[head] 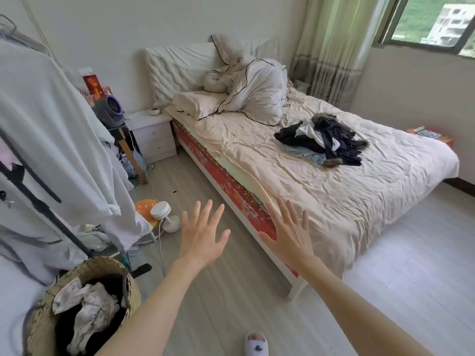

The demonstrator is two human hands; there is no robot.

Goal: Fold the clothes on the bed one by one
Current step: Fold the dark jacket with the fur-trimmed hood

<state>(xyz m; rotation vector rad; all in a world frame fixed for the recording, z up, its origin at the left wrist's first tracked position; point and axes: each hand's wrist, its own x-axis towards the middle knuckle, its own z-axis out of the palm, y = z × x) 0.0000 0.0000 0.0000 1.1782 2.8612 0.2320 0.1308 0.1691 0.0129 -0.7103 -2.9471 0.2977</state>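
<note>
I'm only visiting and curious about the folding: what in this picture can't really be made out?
- Clothes pile, head view: garments overlap, so their number and kinds are unclear.
- Wicker basket: cut by the bottom edge; its depths are dark.
- Clothes rack: draped cloth and the left edge hide it.
- Left hand and right hand: palms face away.

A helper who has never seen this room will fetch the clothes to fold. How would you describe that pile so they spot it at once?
Start at the bed with the cream sheet under the window. The pile of clothes lies on its far half, past the bunched white duvet near the pillows. It is the only dark heap there: black garments with white and pale blue pieces and a fur trim.
</note>
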